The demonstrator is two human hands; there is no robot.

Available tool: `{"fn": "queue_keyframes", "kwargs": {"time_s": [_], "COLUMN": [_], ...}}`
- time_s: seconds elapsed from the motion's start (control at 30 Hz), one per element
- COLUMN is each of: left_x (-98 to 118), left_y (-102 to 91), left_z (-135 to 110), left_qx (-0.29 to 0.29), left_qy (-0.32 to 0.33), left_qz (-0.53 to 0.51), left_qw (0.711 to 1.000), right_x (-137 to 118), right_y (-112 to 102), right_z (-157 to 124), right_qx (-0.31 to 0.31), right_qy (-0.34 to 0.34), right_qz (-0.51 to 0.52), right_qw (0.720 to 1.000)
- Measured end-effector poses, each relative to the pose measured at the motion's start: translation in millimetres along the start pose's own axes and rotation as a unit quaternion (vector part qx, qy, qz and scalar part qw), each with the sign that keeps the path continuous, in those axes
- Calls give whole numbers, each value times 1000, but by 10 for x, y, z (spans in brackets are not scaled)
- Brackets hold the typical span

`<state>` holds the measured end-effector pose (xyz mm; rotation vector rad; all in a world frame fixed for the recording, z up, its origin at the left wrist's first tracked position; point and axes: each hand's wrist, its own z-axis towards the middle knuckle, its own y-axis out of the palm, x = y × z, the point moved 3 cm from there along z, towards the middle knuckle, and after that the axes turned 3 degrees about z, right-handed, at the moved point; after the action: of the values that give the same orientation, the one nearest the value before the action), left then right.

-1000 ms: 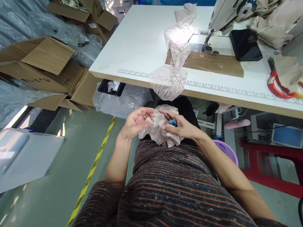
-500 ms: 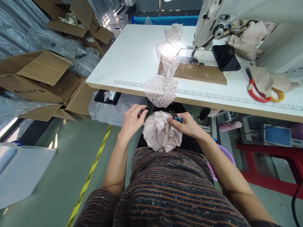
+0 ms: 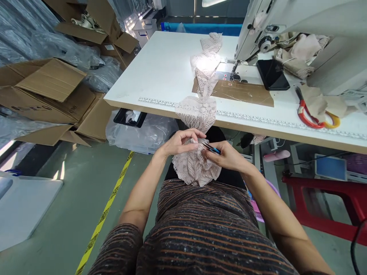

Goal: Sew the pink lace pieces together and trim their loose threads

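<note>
A gathered bundle of pale pink lace (image 3: 195,168) rests on my lap. My left hand (image 3: 182,143) is at its upper edge, the thumb and a bent finger closed on the lace while another finger reaches out above. Held in my right hand (image 3: 229,154) are small thread snips (image 3: 212,148) with blue handles, their dark blades pointing left toward my left fingertips. The right thumb also presses against the lace. More of the lace, a long strip (image 3: 197,110), hangs over the table edge and runs back across the tabletop.
On the white table (image 3: 160,68) stands a sewing machine (image 3: 258,34). A phone (image 3: 273,74), red-and-yellow scissors (image 3: 311,116) and fabric scraps (image 3: 306,49) lie to the right. Cardboard boxes (image 3: 51,84) are at the left, a black tray (image 3: 130,117) under the table edge, a red stool (image 3: 318,206) at the right.
My left hand has moved right from beside the bundle onto the lace, close to the snips. My right hand keeps hold of the snips, turned slightly.
</note>
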<state>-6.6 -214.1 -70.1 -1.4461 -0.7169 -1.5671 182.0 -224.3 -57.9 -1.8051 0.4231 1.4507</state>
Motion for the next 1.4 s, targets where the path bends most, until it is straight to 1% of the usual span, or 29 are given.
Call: {"fn": "queue_keyframes", "kwargs": {"time_s": [0.07, 0.13, 0.2, 0.23, 0.3, 0.37, 0.47, 0.57, 0.6, 0.63, 0.67, 0.7, 0.77, 0.83, 0.87, 0.93, 1.0, 1.07, 1.23, 1.27, 1.3, 1.4], "left_x": [-35, -70, -100, -114, -143, -170, -181, -155, -141, -125, -107, -88, -54, -37, -36, -42, -39, -10, 92, 112, 134, 212], "left_y": [1, -9, -26, -34, -51, -61, -60, -46, -39, -30, -19, -3, 36, 69, 79, 90, 94, 85, 46, 47, 50, 75], "left_z": [-32, -75, -108, -118, -126, -126, -121, -124, -127, -129, -132, -135, -145, -166, -180, -211, -235, -248, -257, -263, -272, -333], "left_qx": [45, 97, 136, 150, 169, 175, 172, 174, 179, 184, 188, 186, 175, 169, 170, 166, 147, 133, 150, 150, 147, 123], "left_qy": [-40, -73, -87, -89, -94, -103, -107, -99, -95, -89, -80, -69, -48, -40, -45, -68, -87, -87, -76, -74, -70, -76], "left_qz": [-16, -30, -42, -48, -64, -82, -95, -99, -100, -100, -97, -93, -91, -100, -111, -142, -177, -181, -63, -54, -50, -22], "left_qw": [998, 992, 986, 984, 979, 976, 975, 975, 974, 974, 974, 976, 979, 980, 978, 973, 969, 970, 984, 984, 985, 989], "right_x": [43, 83, 93, 77, -5, -147, -428, -727, -801, -849, -866, -848, -725, -540, -449, -311, -244, -230, -189, -168, -145, -78], "right_y": [-61, -152, -243, -275, -301, -272, -165, -65, -41, -22, -6, 10, 47, 101, 126, 172, 200, 212, 190, 187, 191, 230], "right_z": [-25, -75, -139, -167, -200, -197, -155, -118, -106, -90, -66, -37, 31, 90, 109, 127, 125, 115, 78, 61, 37, -98], "right_qx": [30, 84, 123, 126, 103, 56, -34, -111, -121, -115, -92, -56, 42, 123, 156, 187, 191, 187, 200, 188, 162, 35], "right_qy": [5, 24, 57, 69, 72, 48, -4, -71, -87, -95, -95, -88, -63, -33, -20, -5, -4, -9, -7, -7, -8, -4], "right_qz": [13, 10, -13, -27, -48, -47, -10, 50, 72, 94, 117, 137, 159, 142, 135, 127, 125, 119, 104, 110, 119, 154], "right_qw": [999, 996, 991, 989, 991, 996, 999, 990, 986, 984, 984, 985, 984, 982, 978, 974, 974, 975, 974, 976, 980, 987]}}
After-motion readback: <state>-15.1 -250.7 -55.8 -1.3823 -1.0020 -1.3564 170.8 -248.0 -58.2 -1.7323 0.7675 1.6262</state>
